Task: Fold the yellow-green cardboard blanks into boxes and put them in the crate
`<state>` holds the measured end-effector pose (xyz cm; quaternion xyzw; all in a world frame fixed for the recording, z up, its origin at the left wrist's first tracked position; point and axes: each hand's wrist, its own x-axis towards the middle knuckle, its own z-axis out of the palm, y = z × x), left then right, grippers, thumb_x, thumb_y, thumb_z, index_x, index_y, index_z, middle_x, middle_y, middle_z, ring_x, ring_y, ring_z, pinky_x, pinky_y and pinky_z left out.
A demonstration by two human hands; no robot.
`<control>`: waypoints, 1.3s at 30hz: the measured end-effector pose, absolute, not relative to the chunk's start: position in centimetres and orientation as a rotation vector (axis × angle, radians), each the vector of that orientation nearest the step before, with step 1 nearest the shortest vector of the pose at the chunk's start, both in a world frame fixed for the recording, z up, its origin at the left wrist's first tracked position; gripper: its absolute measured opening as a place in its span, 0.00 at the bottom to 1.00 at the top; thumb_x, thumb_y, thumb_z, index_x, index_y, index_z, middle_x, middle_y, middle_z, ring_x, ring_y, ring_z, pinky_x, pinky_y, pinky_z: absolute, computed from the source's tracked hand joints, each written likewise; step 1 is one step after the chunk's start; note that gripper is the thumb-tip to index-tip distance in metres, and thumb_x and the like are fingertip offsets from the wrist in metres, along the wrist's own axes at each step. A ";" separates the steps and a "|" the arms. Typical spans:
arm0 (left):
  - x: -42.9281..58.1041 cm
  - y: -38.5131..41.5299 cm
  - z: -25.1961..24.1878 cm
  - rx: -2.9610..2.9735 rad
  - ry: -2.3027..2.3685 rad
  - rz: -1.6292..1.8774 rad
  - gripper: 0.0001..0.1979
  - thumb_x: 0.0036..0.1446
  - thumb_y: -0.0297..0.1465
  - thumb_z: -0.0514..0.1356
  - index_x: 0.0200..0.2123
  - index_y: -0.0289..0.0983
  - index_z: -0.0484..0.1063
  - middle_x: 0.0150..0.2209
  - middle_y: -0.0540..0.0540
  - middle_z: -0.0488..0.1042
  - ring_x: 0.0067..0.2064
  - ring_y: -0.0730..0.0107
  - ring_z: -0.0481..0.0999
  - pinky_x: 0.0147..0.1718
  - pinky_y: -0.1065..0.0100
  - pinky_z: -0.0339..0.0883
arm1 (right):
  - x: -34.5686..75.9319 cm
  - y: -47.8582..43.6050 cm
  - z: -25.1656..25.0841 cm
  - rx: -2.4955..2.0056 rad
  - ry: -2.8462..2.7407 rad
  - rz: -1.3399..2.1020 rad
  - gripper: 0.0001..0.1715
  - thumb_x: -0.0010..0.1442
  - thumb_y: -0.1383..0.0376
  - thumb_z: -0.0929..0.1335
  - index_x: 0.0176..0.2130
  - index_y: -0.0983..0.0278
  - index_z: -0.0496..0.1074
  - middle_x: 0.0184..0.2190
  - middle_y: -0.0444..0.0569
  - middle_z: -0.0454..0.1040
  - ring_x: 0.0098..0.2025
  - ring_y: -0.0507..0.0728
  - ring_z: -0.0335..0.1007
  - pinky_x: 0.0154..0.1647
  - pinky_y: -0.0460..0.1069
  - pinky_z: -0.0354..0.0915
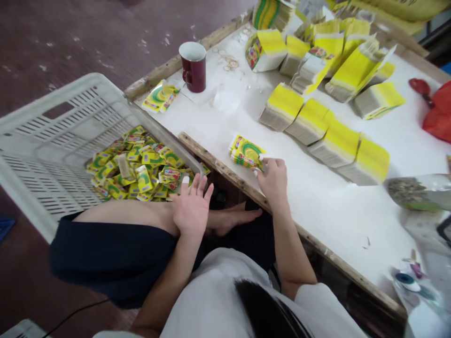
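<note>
Over my thigh beside the crate, my left hand [192,206] is open, palm up with the fingers spread and nothing in it. White covers sit on some of my fingertips. At the near edge of the white table [317,206], my right hand [274,180] has its thumb and forefinger on the right end of a small pile of yellow-and-green printed packets [245,151]. That pile lies flat on the table. A white plastic crate [45,117] stands to the left, with many loose packets [141,162] heaped in it.
Rows of stacked yellow cards [338,141] fill the table's far right part. A maroon mug [195,70], a few packets [161,97] and rubber bands [229,62] lie toward the far left. At right are a red bag [439,112] and a clear bag [419,191]. A wooden strip edges the table.
</note>
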<state>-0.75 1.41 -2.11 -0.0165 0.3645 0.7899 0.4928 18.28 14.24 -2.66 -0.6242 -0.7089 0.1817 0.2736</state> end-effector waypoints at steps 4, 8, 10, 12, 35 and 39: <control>-0.3 1.4 -2.9 0.005 0.888 1.850 0.27 0.47 0.46 0.72 0.47 0.39 0.73 0.45 0.42 0.80 0.42 0.66 0.80 0.39 0.67 0.75 | 18.0 14.9 -3.7 -1.746 -1.977 0.382 0.14 0.53 0.67 0.71 0.42 0.64 0.71 0.44 0.58 0.69 0.48 0.67 0.66 0.54 0.64 0.65; 0.2 1.4 -2.9 0.016 0.958 1.790 0.23 0.45 0.42 0.73 0.41 0.38 0.73 0.35 0.47 0.81 0.32 0.72 0.79 0.32 0.72 0.72 | 18.8 15.0 -4.5 -1.716 -1.994 0.371 0.10 0.50 0.66 0.70 0.35 0.61 0.68 0.40 0.55 0.69 0.45 0.67 0.65 0.53 0.63 0.64; 0.2 1.3 -2.9 0.010 0.988 1.776 0.23 0.44 0.41 0.74 0.41 0.37 0.73 0.34 0.48 0.81 0.30 0.74 0.78 0.30 0.74 0.71 | 19.2 15.2 -4.9 -1.724 -1.944 0.356 0.16 0.49 0.64 0.71 0.40 0.61 0.67 0.41 0.55 0.69 0.45 0.67 0.65 0.52 0.63 0.64; 0.2 1.1 -3.0 0.007 1.010 1.775 0.23 0.44 0.40 0.74 0.40 0.37 0.72 0.33 0.49 0.80 0.29 0.75 0.77 0.29 0.74 0.70 | 19.4 15.3 -5.1 -1.745 -1.886 0.380 0.21 0.49 0.60 0.71 0.43 0.62 0.67 0.43 0.56 0.68 0.44 0.66 0.66 0.50 0.63 0.65; 1.0 1.1 -1.6 0.252 0.961 1.864 0.33 0.43 0.63 0.62 0.39 0.41 0.74 0.35 0.42 0.74 0.43 0.51 0.76 0.45 0.51 0.73 | 13.6 3.9 0.2 -1.052 -1.981 1.534 0.09 0.59 0.65 0.69 0.38 0.59 0.63 0.28 0.41 0.71 0.28 0.53 0.68 0.28 0.46 0.66; 0.6 1.2 -1.3 0.134 1.028 1.951 0.29 0.48 0.61 0.60 0.32 0.40 0.68 0.27 0.50 0.61 0.27 0.69 0.64 0.36 0.60 0.71 | 12.2 1.8 -1.0 -1.017 -1.783 1.647 0.20 0.58 0.63 0.72 0.47 0.59 0.62 0.36 0.46 0.75 0.35 0.55 0.74 0.33 0.48 0.70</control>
